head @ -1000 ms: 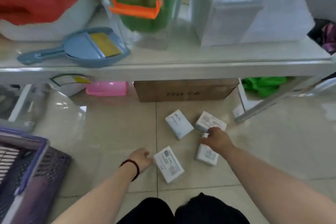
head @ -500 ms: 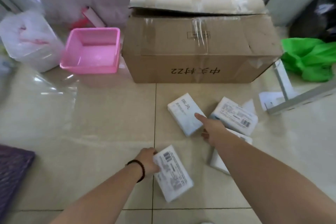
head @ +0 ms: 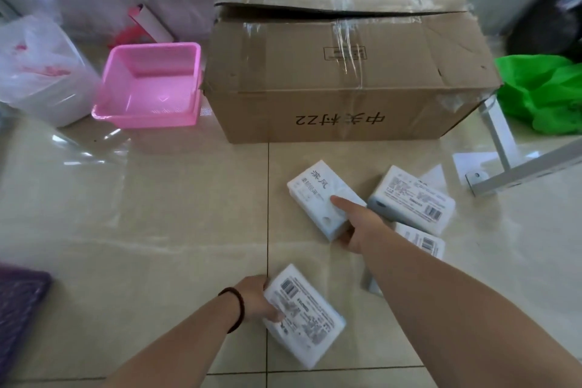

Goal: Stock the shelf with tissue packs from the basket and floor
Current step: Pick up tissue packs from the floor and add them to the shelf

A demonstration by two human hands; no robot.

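Several white tissue packs lie on the beige floor tiles. My left hand [head: 256, 299] grips the left end of the nearest tissue pack [head: 307, 316], which lies barcode-side up. My right hand [head: 357, 225] closes over the near end of a second tissue pack [head: 318, 195], forefinger on top and thumb under its edge. A third tissue pack [head: 412, 198] rests just right of that one. A fourth tissue pack [head: 420, 241] is mostly hidden behind my right forearm. The purple basket [head: 19, 309] shows only a corner at the left edge.
A taped cardboard box [head: 340, 72] stands right behind the packs. A pink plastic tub [head: 151, 85] and a clear plastic bag [head: 41, 66] sit to its left. A green bag [head: 544, 91] and a metal shelf leg [head: 504, 148] are at the right.
The view has dropped closer to the floor. My right hand moved left from the right-hand packs onto the middle pack and closed on it. My left hand has taken hold of the nearest pack.
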